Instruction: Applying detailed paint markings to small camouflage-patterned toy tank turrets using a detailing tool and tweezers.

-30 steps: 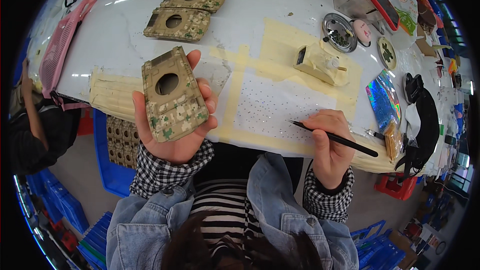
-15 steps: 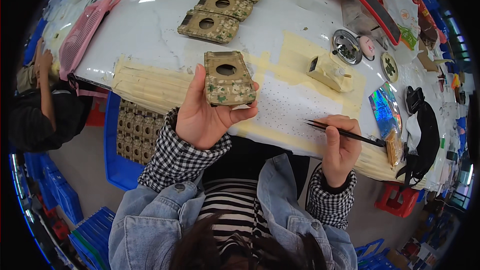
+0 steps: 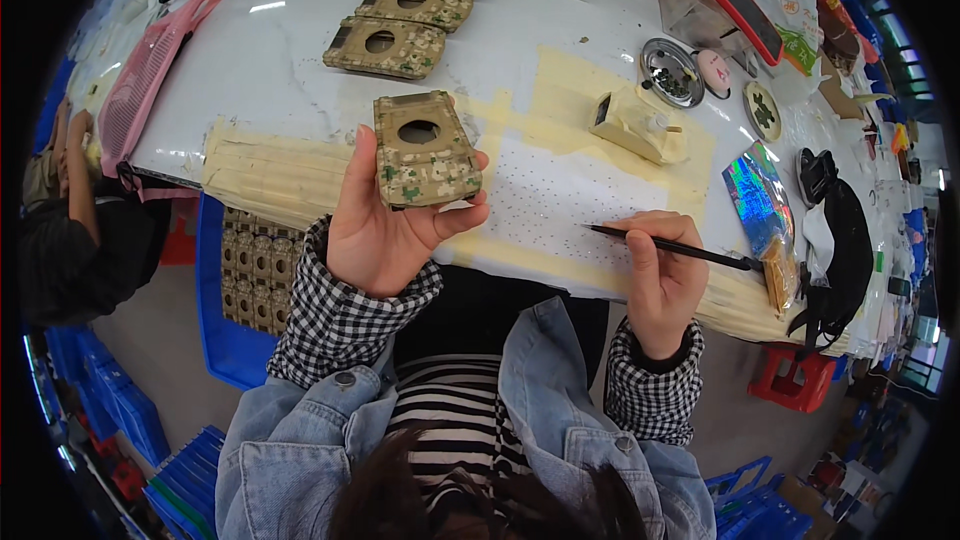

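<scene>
My left hand (image 3: 375, 230) holds a camouflage toy tank hull (image 3: 430, 172) up over the table's near edge, fingers and thumb around its sides. The hull has a round hole in its top and its top face is turned toward me. Black tweezers (image 3: 690, 250) are pinched in my right hand (image 3: 665, 275), pointing left. Their tip hovers over or touches a white sheet (image 3: 530, 180) covered with tiny dark specks; which one I cannot tell. Several similar hulls (image 3: 385, 47) stand in an overlapping row at the far side of the table.
A tape-covered block (image 3: 630, 125) sits behind the sheet. Beyond it are a round metal dish (image 3: 672, 72) and a red-cased phone (image 3: 725, 0). A shiny holographic bag (image 3: 757, 200) lies right. Below left, a blue crate (image 3: 235, 350) holds more hulls. Another person (image 3: 85, 250) sits at left.
The view has shifted a little, so the table things sit further left and higher. The tweezers' points, apart before, now look closer together. Both hands keep their hold.
</scene>
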The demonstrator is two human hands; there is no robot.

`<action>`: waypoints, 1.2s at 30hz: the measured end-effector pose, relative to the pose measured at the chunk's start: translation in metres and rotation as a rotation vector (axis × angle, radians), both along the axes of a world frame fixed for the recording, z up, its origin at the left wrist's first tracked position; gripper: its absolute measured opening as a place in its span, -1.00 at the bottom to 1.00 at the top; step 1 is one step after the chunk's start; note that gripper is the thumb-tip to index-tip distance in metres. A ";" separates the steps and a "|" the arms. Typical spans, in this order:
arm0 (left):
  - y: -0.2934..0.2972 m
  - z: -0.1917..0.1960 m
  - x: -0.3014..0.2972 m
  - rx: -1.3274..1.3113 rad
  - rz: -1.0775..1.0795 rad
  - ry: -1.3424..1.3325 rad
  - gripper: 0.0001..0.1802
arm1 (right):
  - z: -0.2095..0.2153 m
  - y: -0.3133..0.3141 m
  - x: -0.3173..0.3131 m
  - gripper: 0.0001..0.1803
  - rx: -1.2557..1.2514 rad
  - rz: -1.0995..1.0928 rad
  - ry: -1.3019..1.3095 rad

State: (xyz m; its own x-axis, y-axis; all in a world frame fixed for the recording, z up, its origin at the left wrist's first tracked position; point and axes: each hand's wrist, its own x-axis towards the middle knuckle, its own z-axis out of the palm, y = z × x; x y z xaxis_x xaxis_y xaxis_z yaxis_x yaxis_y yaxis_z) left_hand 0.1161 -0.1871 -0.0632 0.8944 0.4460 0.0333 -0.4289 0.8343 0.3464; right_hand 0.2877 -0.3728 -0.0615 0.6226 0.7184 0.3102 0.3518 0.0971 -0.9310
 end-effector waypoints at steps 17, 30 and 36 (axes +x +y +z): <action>0.001 0.001 -0.001 0.026 0.003 0.022 -0.22 | -0.001 0.002 0.000 -0.89 -0.034 -0.029 -0.023; 0.000 0.001 0.000 0.027 -0.001 0.014 -0.21 | 0.000 0.004 0.000 -0.89 -0.035 -0.027 -0.030; 0.001 0.001 0.000 0.027 -0.003 0.015 -0.21 | -0.001 0.003 0.000 -0.88 -0.039 -0.028 -0.035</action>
